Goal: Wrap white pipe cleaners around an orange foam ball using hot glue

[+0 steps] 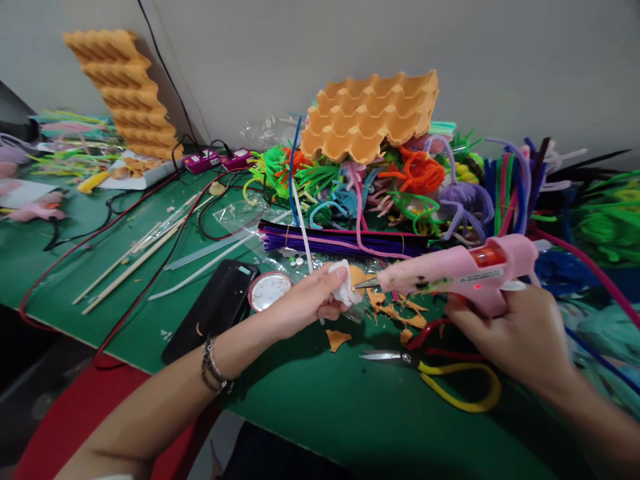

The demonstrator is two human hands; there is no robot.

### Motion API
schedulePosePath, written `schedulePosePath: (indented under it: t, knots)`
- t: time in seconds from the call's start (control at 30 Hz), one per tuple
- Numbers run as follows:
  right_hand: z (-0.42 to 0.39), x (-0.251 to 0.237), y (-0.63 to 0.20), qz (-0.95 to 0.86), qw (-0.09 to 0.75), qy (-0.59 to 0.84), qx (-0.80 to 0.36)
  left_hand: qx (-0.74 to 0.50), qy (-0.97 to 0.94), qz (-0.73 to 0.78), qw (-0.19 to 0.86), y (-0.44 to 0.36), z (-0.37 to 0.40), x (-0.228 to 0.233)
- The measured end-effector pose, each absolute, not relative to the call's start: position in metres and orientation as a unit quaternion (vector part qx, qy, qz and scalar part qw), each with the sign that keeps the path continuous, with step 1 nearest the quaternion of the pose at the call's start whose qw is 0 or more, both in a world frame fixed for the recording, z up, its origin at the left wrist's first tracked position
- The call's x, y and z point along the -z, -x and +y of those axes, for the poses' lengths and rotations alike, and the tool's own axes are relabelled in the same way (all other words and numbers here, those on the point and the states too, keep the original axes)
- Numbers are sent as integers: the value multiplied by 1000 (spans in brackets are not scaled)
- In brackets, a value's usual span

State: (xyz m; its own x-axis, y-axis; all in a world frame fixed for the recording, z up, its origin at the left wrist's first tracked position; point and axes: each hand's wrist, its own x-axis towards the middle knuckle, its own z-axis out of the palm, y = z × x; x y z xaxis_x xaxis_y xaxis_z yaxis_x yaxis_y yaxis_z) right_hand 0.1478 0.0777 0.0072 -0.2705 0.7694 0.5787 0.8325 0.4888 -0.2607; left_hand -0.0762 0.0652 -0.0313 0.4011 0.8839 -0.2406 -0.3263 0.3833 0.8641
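Scissors (435,377) lie under hands gripping glue gun (455,273) and white piece (344,283), pipe cleaners (345,243) behind.

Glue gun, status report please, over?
Right hand grips glue gun. Left hand pinches white piece at nozzle. Scissors lie below.

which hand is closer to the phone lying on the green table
Left. The left hand, pinching a small white piece, is just right of the black phone. The right hand grips the pink glue gun much farther right, beyond the scissors.
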Motion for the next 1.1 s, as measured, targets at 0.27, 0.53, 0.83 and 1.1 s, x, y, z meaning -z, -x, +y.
schedulePosePath:
  t: [0.27,0.53,0.83,1.1]
  knots:
    - [76,-8,-147,-808,351,464,96,-397,-375,359,757,77,65,34]
    - [78,-11,-145,-798,359,478,76,-396,-382,376,746,76,65,33]
    - [77,-13,-143,-785,365,497,60,-389,-392,393,736,78,63,32]
    - [77,-13,-142,-778,364,509,54,-374,-415,398,728,79,63,34]
